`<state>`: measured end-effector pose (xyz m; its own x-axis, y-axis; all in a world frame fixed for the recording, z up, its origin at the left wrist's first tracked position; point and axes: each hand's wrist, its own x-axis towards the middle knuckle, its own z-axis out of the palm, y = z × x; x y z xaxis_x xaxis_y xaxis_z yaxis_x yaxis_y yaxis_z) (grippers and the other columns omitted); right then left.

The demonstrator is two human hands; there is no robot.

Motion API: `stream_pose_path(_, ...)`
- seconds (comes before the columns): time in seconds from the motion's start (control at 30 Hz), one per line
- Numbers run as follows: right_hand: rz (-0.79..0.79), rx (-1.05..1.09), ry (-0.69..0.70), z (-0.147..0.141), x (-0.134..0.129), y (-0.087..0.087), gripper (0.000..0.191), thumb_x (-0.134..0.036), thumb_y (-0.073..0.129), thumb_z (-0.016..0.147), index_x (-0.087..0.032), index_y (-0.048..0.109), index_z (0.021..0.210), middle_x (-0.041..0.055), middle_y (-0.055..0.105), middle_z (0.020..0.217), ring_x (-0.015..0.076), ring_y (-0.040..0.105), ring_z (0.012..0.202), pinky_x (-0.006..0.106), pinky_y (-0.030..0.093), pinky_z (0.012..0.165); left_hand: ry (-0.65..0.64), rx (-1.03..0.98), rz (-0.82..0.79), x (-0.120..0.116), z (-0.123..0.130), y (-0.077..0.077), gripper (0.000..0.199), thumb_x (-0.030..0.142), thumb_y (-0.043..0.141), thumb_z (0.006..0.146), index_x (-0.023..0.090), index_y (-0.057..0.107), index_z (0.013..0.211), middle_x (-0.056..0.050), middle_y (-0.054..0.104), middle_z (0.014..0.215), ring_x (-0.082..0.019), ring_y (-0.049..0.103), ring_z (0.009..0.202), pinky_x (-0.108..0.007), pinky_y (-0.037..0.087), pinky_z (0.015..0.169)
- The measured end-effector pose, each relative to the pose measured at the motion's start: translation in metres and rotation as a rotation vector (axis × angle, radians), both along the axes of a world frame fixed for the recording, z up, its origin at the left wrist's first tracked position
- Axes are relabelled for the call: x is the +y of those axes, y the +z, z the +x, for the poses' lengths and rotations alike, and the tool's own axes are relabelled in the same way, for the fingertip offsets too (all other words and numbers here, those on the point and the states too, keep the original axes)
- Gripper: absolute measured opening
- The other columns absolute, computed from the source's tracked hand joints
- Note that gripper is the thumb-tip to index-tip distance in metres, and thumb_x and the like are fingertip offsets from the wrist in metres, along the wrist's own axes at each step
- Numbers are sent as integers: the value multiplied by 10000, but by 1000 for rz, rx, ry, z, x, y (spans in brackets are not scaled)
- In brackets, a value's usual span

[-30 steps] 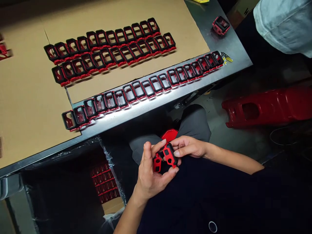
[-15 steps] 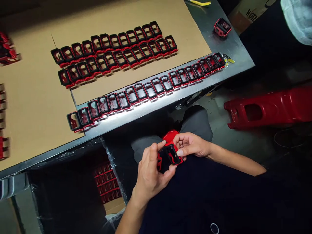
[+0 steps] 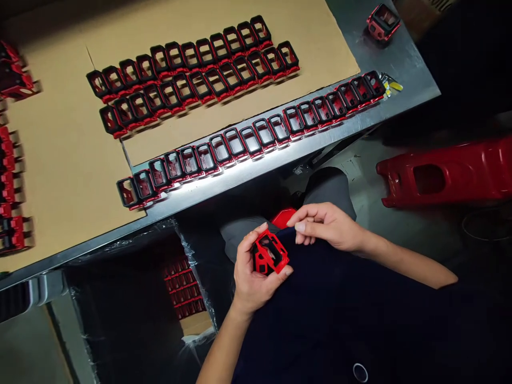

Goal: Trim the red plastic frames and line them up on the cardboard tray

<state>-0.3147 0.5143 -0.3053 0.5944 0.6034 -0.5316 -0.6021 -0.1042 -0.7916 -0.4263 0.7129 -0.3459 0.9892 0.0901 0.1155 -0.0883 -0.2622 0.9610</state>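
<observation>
My left hand (image 3: 256, 272) is closed round a small red and black frame (image 3: 270, 253), its thumb along the lower edge and its fingers at the upper left. The frame is tilted, with its opening facing up over my lap. Just to the right, my right hand (image 3: 320, 226) is apart from the frame, thumb and forefinger brought together. Whether anything small is between those fingertips cannot be made out. Behind the hands, a red object (image 3: 283, 217) lies between the grey-trousered knees.
Rows of red and black frames (image 3: 250, 140) line the metal table (image 3: 416, 80) and its cardboard sheet (image 3: 60, 160). Yellow-handled tools (image 3: 394, 85) lie near a single frame (image 3: 383, 22). A box of frames (image 3: 196, 324) stands below; a large red part (image 3: 472, 173) is at right.
My right hand has come off the frame and moved slightly right. The frame has been turned in my left hand, showing more of its red side. The whole view has shifted a little.
</observation>
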Motion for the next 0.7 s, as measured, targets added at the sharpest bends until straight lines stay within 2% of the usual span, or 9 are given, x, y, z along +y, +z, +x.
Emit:
stream_pose_path(0.1, 31, 50, 114, -6, 0, -7, 403, -402, 737, 836, -105, 662, 1100, 67, 729, 842, 121, 674, 701, 225, 536, 659, -34, -20, 60, 0, 3, 2, 819, 442, 809, 789, 256, 387, 1466, -161, 605, 1336, -289, 623, 1214, -474, 537, 1003)
stream_pose_path(0.23, 26, 42, 181, -12, 6, -11, 366, -363, 708, 831, -97, 673, 1080, 46, 714, 799, 130, 681, 714, 240, 539, 701, -56, -58, 154, 0, 9, 5, 831, 459, 806, 784, 228, 400, 1472, -162, 643, 1279, -281, 645, 1118, -461, 564, 924)
stream_pose_path(0.43, -223, -170, 213, -10, 16, 6, 142, -237, 669, 796, -131, 721, 874, -14, 682, 693, 69, 597, 587, 147, 427, 538, -50, -281, 376, 1, 15, 8, 824, 405, 796, 809, 160, 396, 1485, -204, 668, 1237, -286, 656, 1067, -443, 562, 873)
stream_pose_path(0.57, -280, -316, 219, -11, 23, 15, 86, -226, 682, 793, -148, 718, 797, -43, 663, 623, 53, 585, 540, 127, 424, 515, -54, -420, 495, 4, 15, 11, 814, 359, 779, 832, 142, 375, 1505, -216, 682, 1225, -282, 681, 1035, -428, 566, 855)
stream_pose_path(0.7, -305, -448, 229, -14, 25, 17, 68, -189, 679, 779, -150, 735, 775, -45, 679, 643, 54, 611, 571, 122, 430, 531, -55, -476, 543, 8, 11, 12, 845, 318, 800, 814, 105, 372, 1510, -233, 689, 1197, -279, 674, 1037, -408, 567, 848)
